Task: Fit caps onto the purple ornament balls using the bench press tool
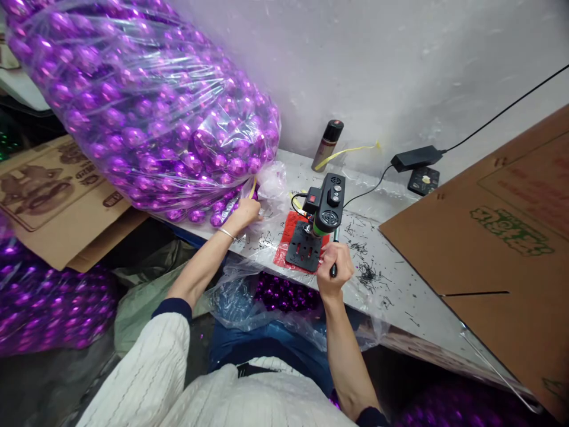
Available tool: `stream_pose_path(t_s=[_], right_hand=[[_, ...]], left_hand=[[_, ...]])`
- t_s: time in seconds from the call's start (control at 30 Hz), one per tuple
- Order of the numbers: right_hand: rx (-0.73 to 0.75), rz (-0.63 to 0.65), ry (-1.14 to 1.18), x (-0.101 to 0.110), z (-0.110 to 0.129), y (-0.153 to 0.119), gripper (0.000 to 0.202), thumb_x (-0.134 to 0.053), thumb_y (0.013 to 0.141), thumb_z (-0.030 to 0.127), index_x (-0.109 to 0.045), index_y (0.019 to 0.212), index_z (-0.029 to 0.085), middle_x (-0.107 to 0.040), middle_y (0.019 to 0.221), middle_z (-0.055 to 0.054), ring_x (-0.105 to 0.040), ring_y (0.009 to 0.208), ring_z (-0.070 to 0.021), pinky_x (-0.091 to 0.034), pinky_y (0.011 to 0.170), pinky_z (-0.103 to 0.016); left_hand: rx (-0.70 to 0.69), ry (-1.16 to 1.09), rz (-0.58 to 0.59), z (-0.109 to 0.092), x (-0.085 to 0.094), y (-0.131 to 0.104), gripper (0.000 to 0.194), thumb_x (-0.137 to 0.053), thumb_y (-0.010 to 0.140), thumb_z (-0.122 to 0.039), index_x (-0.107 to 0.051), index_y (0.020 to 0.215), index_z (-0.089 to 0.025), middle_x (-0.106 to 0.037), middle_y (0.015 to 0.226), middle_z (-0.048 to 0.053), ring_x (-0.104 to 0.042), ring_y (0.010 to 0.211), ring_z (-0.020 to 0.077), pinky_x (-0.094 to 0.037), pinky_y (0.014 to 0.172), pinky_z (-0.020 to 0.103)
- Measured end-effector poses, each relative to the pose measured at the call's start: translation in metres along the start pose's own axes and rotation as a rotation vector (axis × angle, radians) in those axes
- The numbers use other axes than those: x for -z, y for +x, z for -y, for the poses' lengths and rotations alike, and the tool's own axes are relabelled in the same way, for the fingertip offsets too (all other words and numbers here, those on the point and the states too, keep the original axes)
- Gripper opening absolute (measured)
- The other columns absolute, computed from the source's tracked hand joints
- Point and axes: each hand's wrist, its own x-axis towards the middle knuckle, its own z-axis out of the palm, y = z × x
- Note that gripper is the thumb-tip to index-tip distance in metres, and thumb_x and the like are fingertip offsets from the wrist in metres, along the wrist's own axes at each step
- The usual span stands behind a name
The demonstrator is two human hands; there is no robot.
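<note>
My right hand (336, 264) is wrapped round the black-gripped lever handle (333, 270) of a small black tabletop machine (331, 201). This machine has fans, knobs and a red switch, and its slotted black base (303, 246) rests on a red sheet (283, 255). My left hand (247, 214) is closed at the mouth of a large clear plastic bag (269, 181), beside shiny purple balls (217, 218). What its curled fingers hold, if anything, is hidden. The bag, packed with such balls, leans across the left of the table. Between my arms, more purple balls (287, 292) lie in clear plastic at my lap.
Behind the machine stands a spray can (328, 145) near a yellow strip (349, 154). A black power adapter (415, 158) trails a cable. Cardboard boxes flank me, one at right (498, 255), one at left (57, 201). Small dark bits (368, 271) litter the white table (400, 290).
</note>
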Motion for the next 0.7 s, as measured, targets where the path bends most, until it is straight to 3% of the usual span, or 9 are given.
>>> stream_pose_path(t_s=[0.1,0.2,0.27,0.37,0.43,0.53,0.7], right_hand=[[-0.004,-0.007,-0.002,0.0,0.0,-0.001,0.027,-0.043,0.095,0.013,-0.05,0.07,0.022,-0.057,0.07,-0.001,-0.056,0.067,-0.013,-0.043,0.063,-0.029],[-0.001,-0.003,0.008,0.0,-0.001,-0.002,0.026,-0.044,0.094,0.012,-0.051,0.071,0.021,-0.058,0.07,-0.001,-0.056,0.066,-0.0131,-0.043,0.063,-0.029],[0.0,-0.001,0.013,0.0,-0.002,-0.002,0.026,-0.044,0.094,0.012,-0.051,0.071,0.022,-0.058,0.07,0.0,-0.056,0.066,-0.0133,-0.044,0.063,-0.029],[-0.008,0.0,0.008,0.0,-0.003,-0.003,0.026,-0.044,0.095,0.014,-0.051,0.07,0.022,-0.058,0.069,-0.001,-0.057,0.066,-0.0138,-0.044,0.064,-0.03],[-0.009,0.0,0.002,0.001,-0.003,-0.001,0.027,-0.044,0.095,0.015,-0.051,0.07,0.022,-0.058,0.069,0.0,-0.057,0.066,-0.0138,-0.044,0.064,-0.03],[-0.007,0.006,-0.01,0.003,-0.001,0.005,0.027,-0.044,0.095,0.016,-0.05,0.069,0.022,-0.057,0.067,0.0,-0.057,0.065,-0.0135,-0.044,0.063,-0.03],[-0.018,0.008,-0.018,0.006,0.002,0.02,0.027,-0.044,0.096,0.017,-0.049,0.07,0.022,-0.056,0.066,0.0,-0.055,0.063,-0.0128,-0.043,0.062,-0.029]], left_hand=[[0.086,0.04,0.14,0.007,0.005,-0.006,0.015,-0.078,0.065,-0.01,-0.071,0.079,-0.011,-0.065,0.067,0.01,-0.067,0.105,0.0376,-0.047,0.097,0.047],[0.077,-0.041,0.212,0.004,0.016,-0.018,0.033,-0.082,0.062,-0.014,-0.073,0.093,-0.016,-0.071,0.08,0.009,-0.067,0.105,0.0347,-0.048,0.095,0.042],[0.049,-0.219,0.171,-0.001,0.023,-0.027,0.053,-0.085,0.064,-0.023,-0.069,0.115,-0.02,-0.073,0.1,0.009,-0.067,0.104,0.0304,-0.05,0.093,0.039],[0.137,-0.719,0.14,-0.011,0.027,-0.046,0.073,-0.082,0.072,-0.035,-0.054,0.138,-0.024,-0.069,0.116,0.01,-0.07,0.09,0.0212,-0.055,0.079,0.031],[0.239,-1.049,0.194,-0.019,0.022,-0.062,0.074,-0.08,0.076,-0.038,-0.049,0.142,-0.026,-0.069,0.115,0.01,-0.071,0.079,0.0173,-0.054,0.067,0.026],[0.328,-1.355,0.276,-0.031,0.006,-0.086,0.064,-0.072,0.083,-0.047,-0.05,0.14,-0.029,-0.071,0.111,0.009,-0.073,0.078,0.0175,-0.054,0.059,0.023],[0.411,-1.516,0.336,-0.055,-0.026,-0.118,0.055,-0.067,0.088,-0.047,-0.054,0.139,-0.031,-0.073,0.112,0.009,-0.074,0.084,0.0194,-0.061,0.069,0.029]])
